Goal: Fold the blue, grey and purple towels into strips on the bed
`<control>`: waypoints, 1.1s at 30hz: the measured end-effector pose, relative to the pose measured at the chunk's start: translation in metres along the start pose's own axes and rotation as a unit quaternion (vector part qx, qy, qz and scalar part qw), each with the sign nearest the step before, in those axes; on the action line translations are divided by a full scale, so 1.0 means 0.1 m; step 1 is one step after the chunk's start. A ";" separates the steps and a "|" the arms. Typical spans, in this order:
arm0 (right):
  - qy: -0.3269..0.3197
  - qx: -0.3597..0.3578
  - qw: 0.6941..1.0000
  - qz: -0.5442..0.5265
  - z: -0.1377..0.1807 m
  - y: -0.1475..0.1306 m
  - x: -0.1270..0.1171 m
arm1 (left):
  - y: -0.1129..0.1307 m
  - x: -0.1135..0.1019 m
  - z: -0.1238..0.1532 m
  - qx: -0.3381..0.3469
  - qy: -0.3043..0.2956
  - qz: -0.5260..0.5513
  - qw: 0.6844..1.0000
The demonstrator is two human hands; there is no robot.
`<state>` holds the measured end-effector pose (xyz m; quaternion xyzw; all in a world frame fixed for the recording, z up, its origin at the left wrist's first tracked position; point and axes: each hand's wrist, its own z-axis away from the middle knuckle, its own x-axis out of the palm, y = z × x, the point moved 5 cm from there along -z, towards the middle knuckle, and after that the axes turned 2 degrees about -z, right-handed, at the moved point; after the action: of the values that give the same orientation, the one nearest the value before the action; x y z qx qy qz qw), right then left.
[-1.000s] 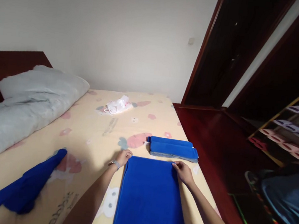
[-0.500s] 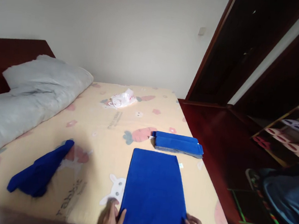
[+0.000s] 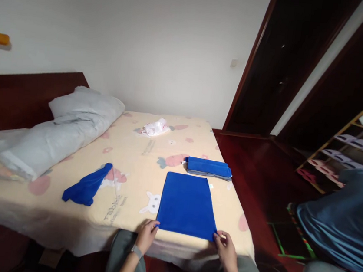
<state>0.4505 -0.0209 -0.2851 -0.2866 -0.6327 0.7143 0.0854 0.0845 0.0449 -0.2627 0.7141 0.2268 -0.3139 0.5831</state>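
A blue cloth (image 3: pixel 188 204) lies spread flat in a rectangle at the front edge of the bed. My left hand (image 3: pixel 148 233) pinches its near left corner between thumb and fingers. The near right corner is pinched by my right hand (image 3: pixel 224 245). Just beyond the cloth sits a stack of folded blue cloths (image 3: pixel 209 167), with a grey layer showing underneath. To the left, a crumpled blue cloth (image 3: pixel 86 186) rests on the patterned bed sheet (image 3: pixel 137 179), out of reach of both hands.
A white plastic bag (image 3: pixel 155 127) lies toward the far end of the bed. Grey bedding (image 3: pixel 70 130) is heaped by the dark headboard (image 3: pixel 25 92). On the right are a shoe rack (image 3: pixel 332 159) with several slippers and a blue garment (image 3: pixel 343 215) over something hidden.
The view has tilted and drawn back, showing my forearms and knees. My hands have gone from the cloth's sides to pinching its near corners. The other cloths stay put.
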 end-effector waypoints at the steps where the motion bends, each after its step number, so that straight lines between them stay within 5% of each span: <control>1: -0.010 0.003 1.000 0.006 0.01 0.03 -0.02 | -0.03 -0.01 0.01 0.001 -0.008 0.005 1.000; 6: -0.061 -0.004 0.997 0.039 0.07 0.17 -0.14 | -0.11 -0.05 0.14 0.038 -0.056 -0.029 0.997; 16: -0.100 -0.153 0.976 0.119 0.22 -0.03 -0.12 | 0.07 -0.04 0.21 0.120 -0.008 -0.133 0.984; 21: -0.114 -0.157 0.976 0.101 0.18 -0.02 -0.10 | 0.13 -0.05 0.18 0.152 0.005 -0.111 0.982; 33: -0.112 -0.085 0.989 0.051 -0.11 0.13 -0.10 | -0.19 0.03 -0.07 -0.019 0.007 0.016 1.000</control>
<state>0.4670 -0.0189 -0.2953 -0.2433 -0.6814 0.6886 -0.0472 0.0747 0.0562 -0.2775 0.7084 0.2255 -0.2949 0.6003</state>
